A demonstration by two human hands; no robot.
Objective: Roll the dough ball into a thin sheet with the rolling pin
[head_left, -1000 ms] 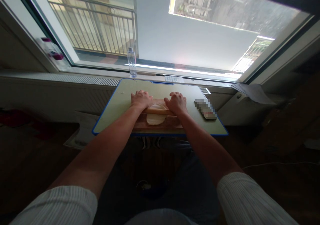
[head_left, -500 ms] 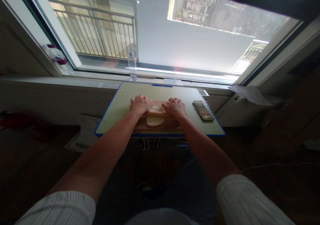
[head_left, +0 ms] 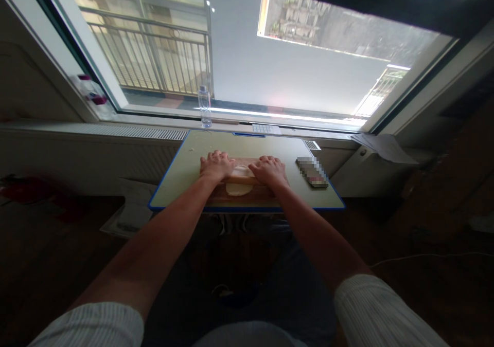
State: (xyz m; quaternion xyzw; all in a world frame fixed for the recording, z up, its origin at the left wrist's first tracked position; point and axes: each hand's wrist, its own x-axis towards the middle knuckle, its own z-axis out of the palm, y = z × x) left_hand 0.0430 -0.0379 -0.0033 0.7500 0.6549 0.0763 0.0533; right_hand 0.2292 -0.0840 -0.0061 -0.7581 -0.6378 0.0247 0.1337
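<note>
At the center of the frame, a person's left hand (head_left: 215, 167) and right hand (head_left: 270, 169) each keep a closed grip over a rolling pin (head_left: 242, 180). Pale dough (head_left: 239, 189) lies beneath the pin, midway between the 2 grips, showing above and below it on a wooden board (head_left: 224, 198). A pixelated flat object (head_left: 312, 172) rests on the bench (head_left: 178, 177) at center right.

A blue-edged, pale green table (head_left: 216, 142) carries a wooden board (head_left: 259, 196) and a pixelated oblong object (head_left: 312, 172).
</note>
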